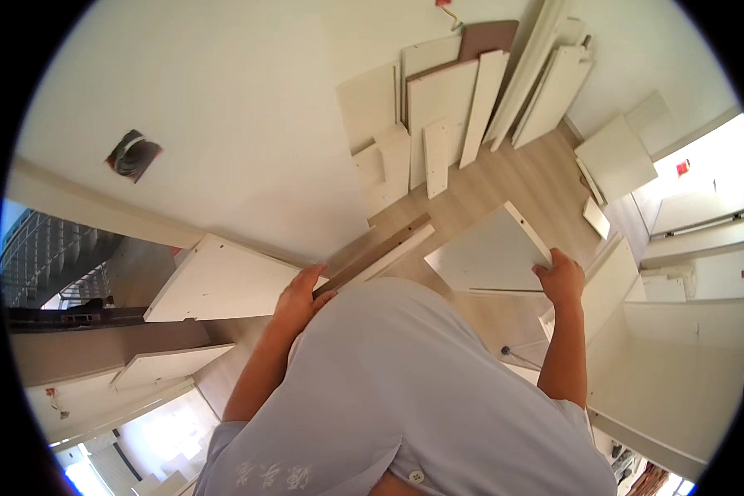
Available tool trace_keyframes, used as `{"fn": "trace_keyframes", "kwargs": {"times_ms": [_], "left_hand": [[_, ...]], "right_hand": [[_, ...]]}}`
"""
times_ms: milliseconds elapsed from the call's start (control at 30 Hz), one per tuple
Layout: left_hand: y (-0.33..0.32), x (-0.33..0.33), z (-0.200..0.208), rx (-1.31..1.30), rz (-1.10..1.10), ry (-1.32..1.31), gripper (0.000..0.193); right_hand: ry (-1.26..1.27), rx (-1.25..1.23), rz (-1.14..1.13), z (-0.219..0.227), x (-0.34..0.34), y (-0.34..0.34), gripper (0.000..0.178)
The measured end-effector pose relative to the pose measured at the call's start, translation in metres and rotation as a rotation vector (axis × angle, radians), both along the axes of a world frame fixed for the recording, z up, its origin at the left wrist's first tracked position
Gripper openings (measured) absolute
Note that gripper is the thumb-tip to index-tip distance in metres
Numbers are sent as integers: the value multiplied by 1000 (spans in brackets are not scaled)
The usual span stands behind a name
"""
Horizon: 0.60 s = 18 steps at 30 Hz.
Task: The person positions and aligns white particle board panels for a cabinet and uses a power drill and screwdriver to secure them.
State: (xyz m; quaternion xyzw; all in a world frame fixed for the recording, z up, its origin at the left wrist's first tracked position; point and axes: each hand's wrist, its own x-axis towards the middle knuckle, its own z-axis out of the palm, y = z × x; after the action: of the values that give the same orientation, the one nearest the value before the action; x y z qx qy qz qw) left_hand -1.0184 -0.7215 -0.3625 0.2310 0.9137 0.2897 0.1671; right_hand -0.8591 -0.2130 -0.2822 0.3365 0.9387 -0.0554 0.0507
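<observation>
My right hand (564, 277) is closed on the near right edge of a board (488, 256) with a pale grey face and a white edge with small holes. The board is tilted above the wood-look floor. On the other side, my left hand (302, 296) is curled at the right end of a white panel (227, 281), its thumb and fingers round that end. My grey shirt covers the middle of the view and hides what lies beneath it. Between my hands lie a narrow brown strip (380, 248) and a white strip (398, 252).
Several white boards (442, 99) and a brown panel (488, 39) lean against the far wall. More panels (616, 161) stand at the right by a bright opening. The left wall has a dark square cutout (132, 155). A metal stair railing (54, 260) shows at the far left.
</observation>
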Motion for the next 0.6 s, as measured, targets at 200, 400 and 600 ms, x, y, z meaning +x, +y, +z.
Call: {"fn": "trace_keyframes", "kwargs": {"times_ms": [200, 400, 600], "left_hand": [[8, -13, 7, -276, -112, 140, 67], [0, -42, 9, -241, -151, 225, 70], [-4, -78, 1, -341, -50, 283, 69]], "right_hand": [[13, 16, 10, -3, 2, 2, 35], [17, 1, -32, -4, -1, 10, 35], [3, 7, -14, -2, -5, 19, 34]]}}
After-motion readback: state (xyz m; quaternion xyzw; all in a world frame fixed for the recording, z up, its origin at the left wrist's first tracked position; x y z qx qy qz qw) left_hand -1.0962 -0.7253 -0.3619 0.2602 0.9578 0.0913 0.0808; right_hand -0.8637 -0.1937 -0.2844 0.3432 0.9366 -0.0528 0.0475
